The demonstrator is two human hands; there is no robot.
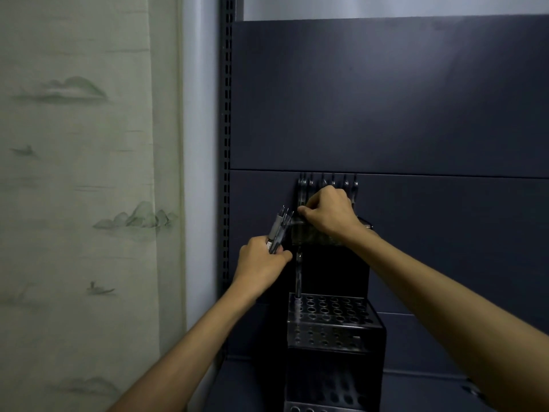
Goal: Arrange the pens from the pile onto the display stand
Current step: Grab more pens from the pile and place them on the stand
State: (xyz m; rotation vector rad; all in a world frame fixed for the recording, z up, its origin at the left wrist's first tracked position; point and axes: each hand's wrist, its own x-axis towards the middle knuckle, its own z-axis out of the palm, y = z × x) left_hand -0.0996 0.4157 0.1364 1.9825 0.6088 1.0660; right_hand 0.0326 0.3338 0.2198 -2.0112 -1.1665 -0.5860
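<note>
A black tiered display stand (332,325) with rows of round holes stands against a dark blue panel. Several pens (328,181) stand upright in its top tier, and one pen (298,281) stands in the far-left hole of the middle tier. My left hand (261,261) is closed around a bundle of pens (279,230), tips pointing up, just left of the stand. My right hand (328,212) reaches over the top tier, its fingers pinched on a pen there; that pen is mostly hidden by the hand.
The dark blue back panel (386,99) and a slotted upright rail (227,144) frame the stand. A pale curtain (83,173) with a landscape print hangs at the left. The dark shelf surface (430,391) runs along the bottom right.
</note>
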